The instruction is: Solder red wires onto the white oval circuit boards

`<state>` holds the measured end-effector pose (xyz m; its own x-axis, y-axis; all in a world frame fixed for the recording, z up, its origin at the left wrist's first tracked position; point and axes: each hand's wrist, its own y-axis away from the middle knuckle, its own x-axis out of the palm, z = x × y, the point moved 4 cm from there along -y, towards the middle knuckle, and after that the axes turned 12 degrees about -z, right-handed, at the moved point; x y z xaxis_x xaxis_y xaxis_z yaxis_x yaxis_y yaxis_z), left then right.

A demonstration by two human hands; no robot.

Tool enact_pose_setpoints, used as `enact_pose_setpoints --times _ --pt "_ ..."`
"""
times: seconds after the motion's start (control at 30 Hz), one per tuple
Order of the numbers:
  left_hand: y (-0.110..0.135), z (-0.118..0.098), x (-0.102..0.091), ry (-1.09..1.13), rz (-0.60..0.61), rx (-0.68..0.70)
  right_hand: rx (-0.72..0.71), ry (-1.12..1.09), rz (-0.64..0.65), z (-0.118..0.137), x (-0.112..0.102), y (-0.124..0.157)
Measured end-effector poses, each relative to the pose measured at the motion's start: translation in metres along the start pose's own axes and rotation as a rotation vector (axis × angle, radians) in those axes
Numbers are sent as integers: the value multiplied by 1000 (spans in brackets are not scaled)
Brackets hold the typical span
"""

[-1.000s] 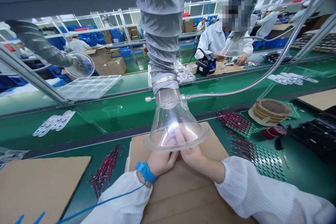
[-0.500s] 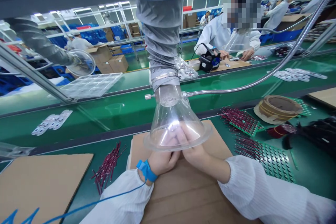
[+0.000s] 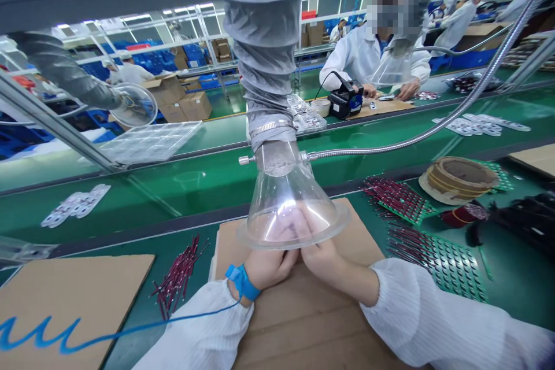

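Observation:
Under a clear plastic fume hood (image 3: 281, 185), my left hand (image 3: 271, 263) and my right hand (image 3: 319, 251) meet, fingers curled and pressed together. Anything between the fingertips is too small or too hidden to make out through the shiny plastic. A blue wrist strap (image 3: 243, 282) with a coiled cord circles my left wrist. Below both hands lies a brown cardboard sheet (image 3: 303, 324). Dark red wires (image 3: 180, 274) lie in a loose heap left of it. To the right, a green perforated board (image 3: 459, 263) holds rows of similar wires.
A grey duct (image 3: 266, 46) hangs down to the hood, with a metal flexible hose (image 3: 390, 147) curving off right. A tape-wrapped ring (image 3: 459, 179) and black cables (image 3: 526, 219) sit at the right. White flat parts (image 3: 76, 205) lie on the green belt (image 3: 208, 182). A co-worker (image 3: 359, 58) sits opposite.
The white flat parts on the belt have moved left. The blue cord's coils have shifted upward at the lower left. The co-worker's head has moved slightly; my hands stay almost in place.

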<state>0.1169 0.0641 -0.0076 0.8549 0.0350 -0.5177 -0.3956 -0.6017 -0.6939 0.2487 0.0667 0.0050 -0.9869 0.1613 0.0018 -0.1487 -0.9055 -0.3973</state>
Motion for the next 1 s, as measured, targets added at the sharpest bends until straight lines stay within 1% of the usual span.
enact_pose_setpoints --times 0.13,0.27,0.37,0.43,0.6,0.7,0.77,0.9,1.0 --pt "0 -1 0 21 -7 4 16 20 11 -7 0 3" --pt "-1 -3 -1 7 -29 15 -13 27 -6 -12 -1 4" --pt "-1 -3 -1 -16 -29 5 -22 35 8 -14 0 5" --pt "0 -2 -1 -20 -20 -4 -33 43 10 -14 0 6" --pt "0 -2 1 -2 25 -19 -92 41 -34 -10 -4 6" --pt "-2 -3 1 27 31 -20 -112 49 -60 -9 -6 6" --pt "-4 -3 1 39 21 -14 -92 32 -58 -9 -6 4" --pt "-5 -3 0 37 -14 -14 -41 -28 -16 -3 -1 -2" --pt "-3 -1 0 27 -19 -28 -25 -11 15 3 1 -8"
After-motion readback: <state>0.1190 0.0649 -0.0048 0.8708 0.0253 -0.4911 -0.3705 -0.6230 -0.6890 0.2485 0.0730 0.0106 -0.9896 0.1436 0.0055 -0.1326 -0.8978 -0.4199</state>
